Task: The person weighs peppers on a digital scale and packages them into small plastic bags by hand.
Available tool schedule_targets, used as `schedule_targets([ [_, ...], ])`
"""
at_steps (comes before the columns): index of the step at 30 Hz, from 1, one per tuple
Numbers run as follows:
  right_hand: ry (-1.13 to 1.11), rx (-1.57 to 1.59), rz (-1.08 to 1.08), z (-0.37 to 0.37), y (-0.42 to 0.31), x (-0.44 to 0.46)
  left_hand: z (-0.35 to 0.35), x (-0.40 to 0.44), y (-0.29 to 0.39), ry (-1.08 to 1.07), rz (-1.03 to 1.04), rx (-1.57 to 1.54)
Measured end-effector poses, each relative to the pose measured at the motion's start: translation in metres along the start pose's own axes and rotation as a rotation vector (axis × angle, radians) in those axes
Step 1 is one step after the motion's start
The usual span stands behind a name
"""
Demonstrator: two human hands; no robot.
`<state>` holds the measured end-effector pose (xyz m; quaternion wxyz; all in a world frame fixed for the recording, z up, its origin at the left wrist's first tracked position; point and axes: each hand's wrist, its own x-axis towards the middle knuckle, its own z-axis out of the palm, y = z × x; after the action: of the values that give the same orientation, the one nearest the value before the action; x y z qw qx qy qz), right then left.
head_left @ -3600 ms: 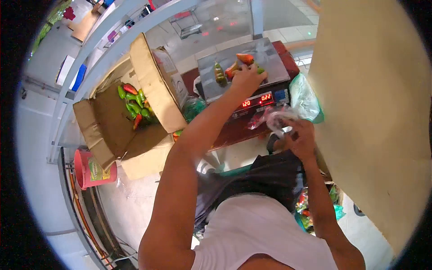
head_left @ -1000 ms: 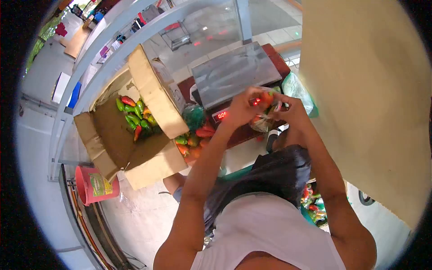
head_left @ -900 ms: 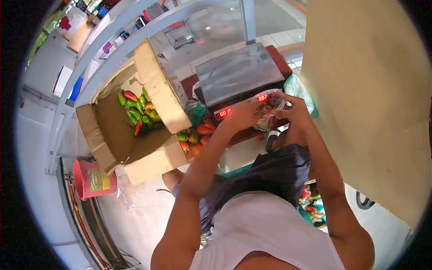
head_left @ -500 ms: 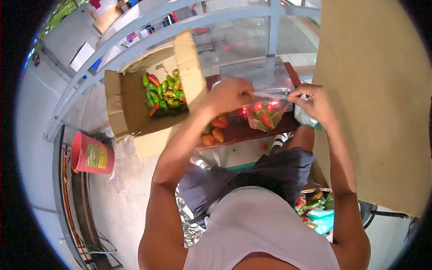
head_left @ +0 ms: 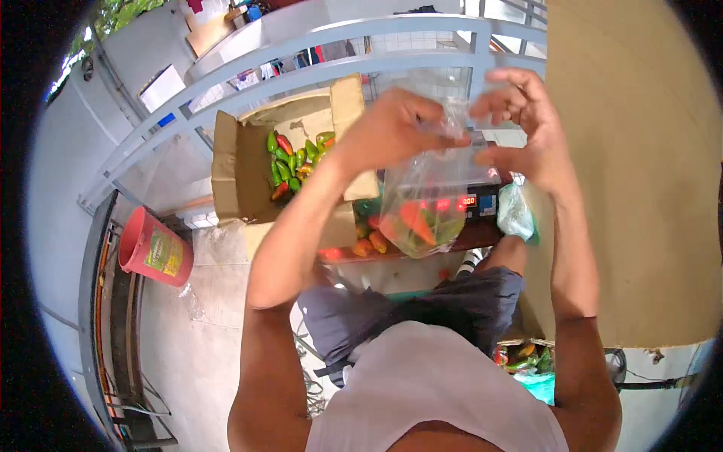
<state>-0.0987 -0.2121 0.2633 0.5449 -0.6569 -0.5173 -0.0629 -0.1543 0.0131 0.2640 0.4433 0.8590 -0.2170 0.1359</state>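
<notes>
A clear plastic bag [head_left: 423, 218] holds red and green peppers, its neck pinched in the left hand's [head_left: 410, 129] grip; the right hand [head_left: 527, 124] hovers beside it, fingers parted.

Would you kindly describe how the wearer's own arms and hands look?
The left hand and right hand wear no gloves. The left arm and right arm have no sleeves, as the pale top is sleeveless. No watch shows; blur hides whether there are rings.

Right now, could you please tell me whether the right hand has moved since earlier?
Yes, the right hand has moved up the view, towards the railing.
</notes>
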Motion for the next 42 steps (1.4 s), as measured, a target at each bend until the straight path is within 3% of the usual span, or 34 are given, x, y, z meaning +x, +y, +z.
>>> schedule_targets([
  [2, -0.180, -0.203, -0.049, -0.011, 0.017, 0.001, 0.000, 0.001, 0.034, 0.033, 0.087, -0.123],
  [4, -0.573, -0.297, -0.194, 0.001, 0.043, 0.001, 0.006, 0.011, 0.044, 0.007, 0.200, -0.152],
  [5, -0.685, -0.054, -0.180, 0.021, 0.044, -0.005, 0.006, 0.014, 0.044, -0.005, 0.052, -0.090],
  [6, -0.805, 0.189, -0.140, 0.045, 0.033, -0.006, 0.006, 0.017, 0.043, 0.064, 0.097, -0.046],
  [7, -0.906, 0.686, 0.169, 0.063, 0.033, -0.013, 0.006, 0.018, 0.040, 0.133, 0.134, -0.002],
  [9, -0.945, 0.873, 0.266, 0.084, 0.055, -0.045, 0.012, 0.012, 0.023, 0.272, 0.155, 0.081],
  [12, -0.897, 0.939, 0.298, 0.108, 0.048, -0.091, 0.028, -0.017, -0.009, 0.336, 0.026, 0.072],
  [15, -0.888, 1.145, 0.684, 0.117, 0.031, -0.146, 0.047, -0.062, -0.050, 0.183, -0.134, 0.054],
  [17, -0.807, 1.391, 0.677, 0.136, 0.031, -0.174, 0.053, -0.084, -0.074, 0.040, -0.317, -0.053],
  [20, -0.735, 1.315, 0.690, 0.138, 0.029, -0.188, 0.047, -0.083, -0.011, 0.491, 0.139, 0.367],
  [22, -0.720, 1.232, 0.648, 0.139, 0.028, -0.192, 0.071, -0.091, 0.015, 0.181, 0.439, 0.253],
  [24, -0.857, 1.131, 0.664, 0.132, 0.025, -0.188, 0.108, -0.116, 0.020, -0.055, 0.598, 0.248],
  [26, -1.103, 1.017, 0.750, 0.114, 0.006, -0.172, 0.103, -0.140, 0.006, -0.382, 0.413, 0.406],
  [27, -0.994, 1.003, 0.813, 0.107, -0.002, -0.167, 0.094, -0.147, 0.001, -0.547, 0.319, 0.482],
  [29, -0.798, 0.997, 0.835, 0.092, 0.002, -0.161, 0.070, -0.146, 0.008, -0.387, 0.517, 0.539],
  [30, -0.729, 0.862, 0.584, 0.088, 0.006, -0.154, 0.059, -0.145, 0.016, -0.301, 0.612, 0.558],
  [32, -0.484, 0.465, 0.151, 0.079, 0.016, -0.141, 0.047, -0.145, 0.025, -0.358, 0.491, 0.594],
  [34, -0.341, 0.187, 0.007, 0.066, 0.006, -0.118, 0.042, -0.144, 0.019, -0.320, 0.423, 0.558],
  [37, -0.067, -0.213, -0.365, 0.055, 0.032, -0.084, 0.054, -0.143, 0.020, -0.102, 0.089, 0.521],
  [39, 0.119, -0.296, -0.487, 0.049, 0.042, -0.055, 0.094, -0.136, 0.040, 0.209, -0.178, 0.205],
  [40, 0.217, -0.334, -0.542, 0.047, 0.043, -0.044, 0.119, -0.129, 0.040, 0.349, -0.012, -0.027],
  [41, 0.295, -0.119, -0.466, 0.050, 0.038, -0.037, 0.136, -0.127, 0.057, 0.341, -0.117, -0.354],
  [42, 0.329, 0.163, -0.371, 0.057, 0.033, -0.034, 0.162, -0.130, 0.038, 0.211, -0.164, -0.885],
])
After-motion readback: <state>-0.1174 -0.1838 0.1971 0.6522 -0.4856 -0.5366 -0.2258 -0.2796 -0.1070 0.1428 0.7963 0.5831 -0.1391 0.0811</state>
